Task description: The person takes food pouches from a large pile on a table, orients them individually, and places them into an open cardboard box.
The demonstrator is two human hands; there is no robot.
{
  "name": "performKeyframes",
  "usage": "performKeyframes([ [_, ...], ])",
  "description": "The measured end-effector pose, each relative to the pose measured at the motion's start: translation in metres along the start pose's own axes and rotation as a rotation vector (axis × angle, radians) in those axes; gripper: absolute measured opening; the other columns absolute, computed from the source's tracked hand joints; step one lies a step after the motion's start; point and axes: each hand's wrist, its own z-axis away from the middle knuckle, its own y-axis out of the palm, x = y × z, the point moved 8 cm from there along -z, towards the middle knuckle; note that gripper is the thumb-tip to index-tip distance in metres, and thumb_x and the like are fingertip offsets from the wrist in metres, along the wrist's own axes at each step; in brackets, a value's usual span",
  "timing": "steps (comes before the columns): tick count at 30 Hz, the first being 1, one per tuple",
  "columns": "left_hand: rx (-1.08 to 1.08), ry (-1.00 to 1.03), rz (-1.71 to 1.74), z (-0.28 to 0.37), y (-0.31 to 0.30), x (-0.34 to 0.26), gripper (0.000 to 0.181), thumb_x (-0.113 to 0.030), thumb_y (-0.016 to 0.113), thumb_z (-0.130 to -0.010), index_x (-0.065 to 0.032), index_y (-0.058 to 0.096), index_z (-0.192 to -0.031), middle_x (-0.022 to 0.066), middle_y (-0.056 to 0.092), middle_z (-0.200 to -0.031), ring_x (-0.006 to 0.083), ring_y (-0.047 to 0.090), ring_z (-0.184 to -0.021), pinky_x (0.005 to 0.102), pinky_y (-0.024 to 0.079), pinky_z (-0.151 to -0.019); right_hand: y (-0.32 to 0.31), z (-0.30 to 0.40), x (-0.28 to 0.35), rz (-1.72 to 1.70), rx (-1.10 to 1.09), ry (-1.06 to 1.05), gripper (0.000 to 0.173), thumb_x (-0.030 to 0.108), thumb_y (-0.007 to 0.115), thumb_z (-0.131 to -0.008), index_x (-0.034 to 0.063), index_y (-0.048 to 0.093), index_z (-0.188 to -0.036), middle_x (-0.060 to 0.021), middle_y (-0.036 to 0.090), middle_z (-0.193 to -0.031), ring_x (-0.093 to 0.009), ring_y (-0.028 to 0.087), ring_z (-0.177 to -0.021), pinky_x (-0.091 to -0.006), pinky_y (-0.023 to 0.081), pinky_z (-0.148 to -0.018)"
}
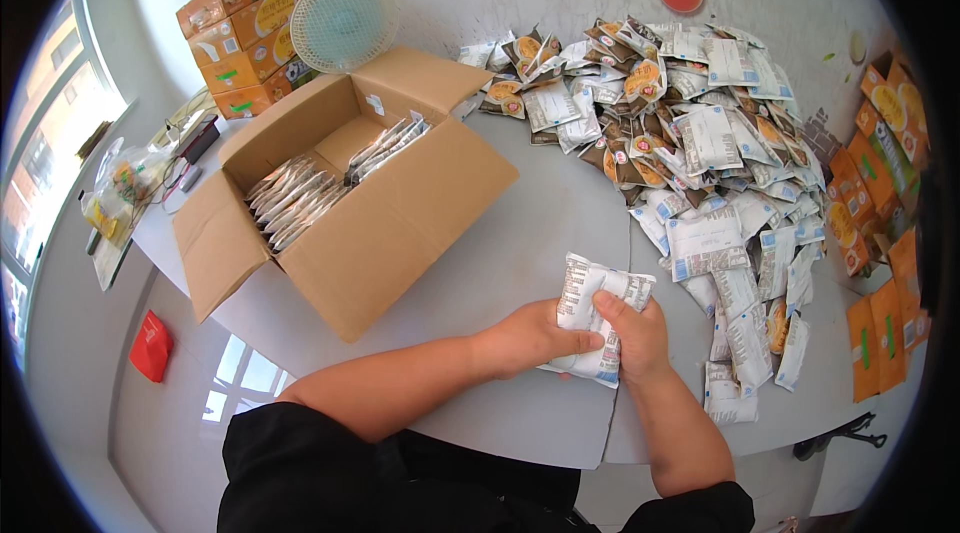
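Note:
Both hands grip white printed pouches (589, 297) above the table's near edge; more than one seems stacked together. My left hand (536, 338) holds them from the left side, its thumb across the front. On the right side, my right hand (637, 330) presses its thumb on the upper face. An open cardboard box (390, 240) stands to the left, with rows of upright pouches (296, 199) inside along its near side. To the right spreads a large heap of loose pouches (709, 139), some white side up, others brown and orange.
Orange printed cartons (247, 30) are stacked behind the box beside a round mesh basket (345, 23). More orange cartons (874, 180) stand at the far right. Plastic bags (124, 188) and cables lie at the left. A red object (151, 347) rests on the floor.

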Motion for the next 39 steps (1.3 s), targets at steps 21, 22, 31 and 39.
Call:
performKeyframes([
  [21, -0.112, 0.124, 0.118, 0.007, 0.01, -0.015, 0.043, -0.021, 0.062, -0.094, -0.0003, 0.05, -0.129, 0.0096, 0.06, -0.118, 0.0182, 0.059, -0.107, 0.0332, 0.048, -0.092, -0.011, 0.002, 0.017, -0.029, -0.004, -0.222, 0.03, 0.026, 0.051, -0.099, -0.0019, 0.059, -0.107, -0.0065, 0.065, -0.096, -0.01, 0.06, -0.085, -0.0265, 0.05, -0.072],
  [22, -0.128, 0.138, 0.105, 0.011, 0.011, -0.019, 0.042, -0.021, 0.063, -0.093, -0.0008, 0.051, -0.128, 0.0094, 0.061, -0.117, 0.0173, 0.06, -0.105, 0.0324, 0.049, -0.091, -0.009, 0.002, 0.016, -0.11, -0.018, -0.218, 0.031, 0.027, 0.049, -0.1, -0.0016, 0.059, -0.107, -0.0062, 0.064, -0.094, -0.01, 0.059, -0.084, -0.0264, 0.049, -0.071],
  [31, -0.658, 0.507, 0.03, 0.106, -0.072, -0.165, 0.037, -0.015, 0.062, -0.089, 0.0028, 0.053, -0.12, 0.0124, 0.065, -0.108, 0.0215, 0.065, -0.09, 0.0341, 0.054, -0.074, -0.027, -0.005, 0.015, 0.161, -0.031, -0.237, 0.032, 0.029, 0.046, -0.1, 0.0004, 0.061, -0.101, -0.0034, 0.06, -0.079, -0.009, 0.051, -0.069, -0.0233, 0.043, -0.061],
  [39, -1.367, 0.039, -1.357, 0.165, -0.245, -0.247, 0.038, -0.024, 0.06, -0.083, -0.0011, 0.06, -0.114, 0.0191, 0.067, -0.105, 0.0343, 0.064, -0.097, 0.042, 0.049, -0.085, -0.008, -0.002, 0.008, 0.382, 0.05, -0.197, 0.025, 0.026, 0.059, -0.094, 0.0021, 0.063, -0.091, -0.0028, 0.061, -0.077, -0.009, 0.055, -0.07, -0.0242, 0.046, -0.064],
])
